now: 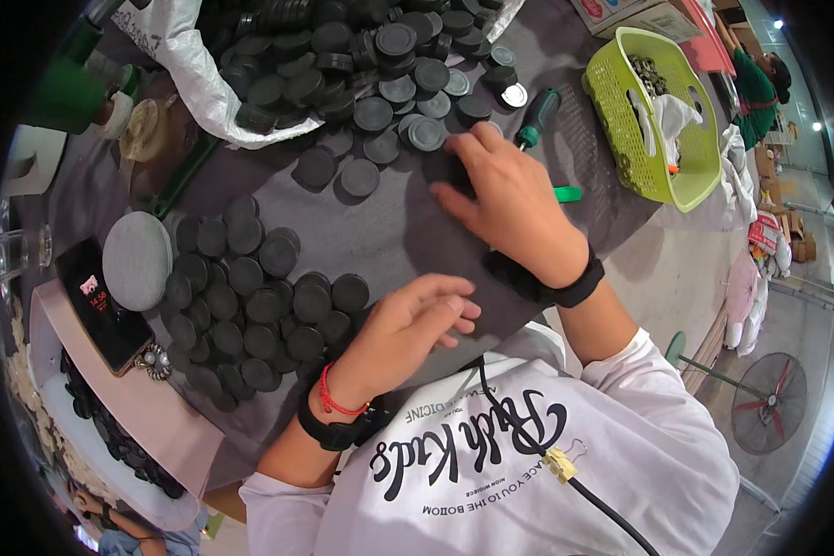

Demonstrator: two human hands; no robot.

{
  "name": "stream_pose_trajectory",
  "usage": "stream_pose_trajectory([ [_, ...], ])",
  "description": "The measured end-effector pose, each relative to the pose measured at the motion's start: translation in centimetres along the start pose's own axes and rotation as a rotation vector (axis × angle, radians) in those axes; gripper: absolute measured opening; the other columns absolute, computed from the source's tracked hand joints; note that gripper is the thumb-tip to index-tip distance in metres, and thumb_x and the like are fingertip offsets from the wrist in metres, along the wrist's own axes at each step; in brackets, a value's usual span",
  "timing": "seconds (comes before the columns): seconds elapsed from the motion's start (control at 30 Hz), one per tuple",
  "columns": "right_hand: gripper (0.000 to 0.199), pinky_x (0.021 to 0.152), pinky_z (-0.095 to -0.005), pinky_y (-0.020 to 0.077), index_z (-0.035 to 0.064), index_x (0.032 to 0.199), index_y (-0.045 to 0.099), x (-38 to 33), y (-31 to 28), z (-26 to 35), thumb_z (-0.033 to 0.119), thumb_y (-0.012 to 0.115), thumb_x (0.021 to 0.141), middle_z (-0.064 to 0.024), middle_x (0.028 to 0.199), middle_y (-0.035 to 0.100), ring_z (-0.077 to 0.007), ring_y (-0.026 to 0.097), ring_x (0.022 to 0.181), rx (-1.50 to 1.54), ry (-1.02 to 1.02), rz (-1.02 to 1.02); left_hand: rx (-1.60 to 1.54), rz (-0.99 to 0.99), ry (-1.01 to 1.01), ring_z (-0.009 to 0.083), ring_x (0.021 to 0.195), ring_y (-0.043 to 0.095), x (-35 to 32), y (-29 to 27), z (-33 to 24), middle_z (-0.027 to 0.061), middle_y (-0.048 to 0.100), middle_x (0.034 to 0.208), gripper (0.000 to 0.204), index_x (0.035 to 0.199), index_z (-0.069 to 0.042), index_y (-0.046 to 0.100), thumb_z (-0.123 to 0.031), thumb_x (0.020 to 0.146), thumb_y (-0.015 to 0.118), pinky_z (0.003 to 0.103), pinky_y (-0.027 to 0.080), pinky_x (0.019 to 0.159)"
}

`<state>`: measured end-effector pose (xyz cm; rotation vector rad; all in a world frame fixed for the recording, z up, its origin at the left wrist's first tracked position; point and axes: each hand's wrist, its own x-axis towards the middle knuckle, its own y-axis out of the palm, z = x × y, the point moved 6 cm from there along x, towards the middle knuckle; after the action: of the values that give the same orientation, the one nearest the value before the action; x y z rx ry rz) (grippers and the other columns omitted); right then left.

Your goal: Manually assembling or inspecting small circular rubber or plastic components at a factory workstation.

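My right hand (514,199) reaches over the dark cloth to the near edge of a heap of round black discs (371,111), which look like caps. Its thumb and fingers are apart and curve downward. The dark patch between them could be a disc or shadow; I cannot tell. Near the front edge, my left hand (408,324) hovers with loosely bent fingers and nothing visible in them. Left of it lies a second pile of black discs (246,301). Beside my right fingertips is a green-and-black screwdriver (539,116), and a green piece (567,194) shows behind that hand.
The heap spills from a white sack (199,79). A yellow-green basket (625,139) with metal parts stands at the right. Left are a grey round pad (137,261), a phone (102,301) and a pale bin (120,394) with black pieces. A fan (769,403) stands farther right.
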<state>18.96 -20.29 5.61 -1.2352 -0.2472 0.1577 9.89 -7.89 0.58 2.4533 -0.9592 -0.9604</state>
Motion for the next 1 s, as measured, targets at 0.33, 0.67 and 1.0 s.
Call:
stream_pose_trajectory([
  [0.33,0.045,0.073,-0.0255,0.0431,0.0015,0.117,0.054,-6.2,0.4,0.7,0.017,0.071,0.078,-0.0073,0.109,0.051,-0.0137,0.05,0.093,1.174,0.034,0.279,-0.12,-0.246,0.342,0.013,0.092,0.06,-1.3,-1.2,-3.4,0.0125,0.061,0.103,0.039,0.114,0.006,0.05,-0.006,0.081,0.068,0.024,0.05,0.074],
  [0.67,0.054,0.079,-0.026,0.0423,0.0022,0.129,0.043,-7.0,0.2,0.6,0.005,0.063,0.078,-0.0093,0.123,0.048,-0.0143,0.051,0.097,1.138,0.064,0.239,-0.042,-0.258,0.362,0.0113,0.087,0.061,-1.6,-1.1,-3.4,0.0089,0.062,0.096,0.033,0.105,0.005,0.054,0.003,0.075,0.067,0.023,0.05,0.075],
  [1.0,0.056,0.085,-0.0285,0.0427,0.0022,0.131,0.039,-7.1,0.8,0.2,-0.007,0.05,0.077,-0.01,0.127,0.046,-0.0149,0.052,0.098,1.114,0.111,0.249,-0.029,-0.248,0.332,0.0117,0.085,0.061,-1.5,-1.3,-3.4,0.008,0.062,0.093,0.034,0.104,0.005,0.054,0.002,0.073,0.068,0.024,0.049,0.076],
])
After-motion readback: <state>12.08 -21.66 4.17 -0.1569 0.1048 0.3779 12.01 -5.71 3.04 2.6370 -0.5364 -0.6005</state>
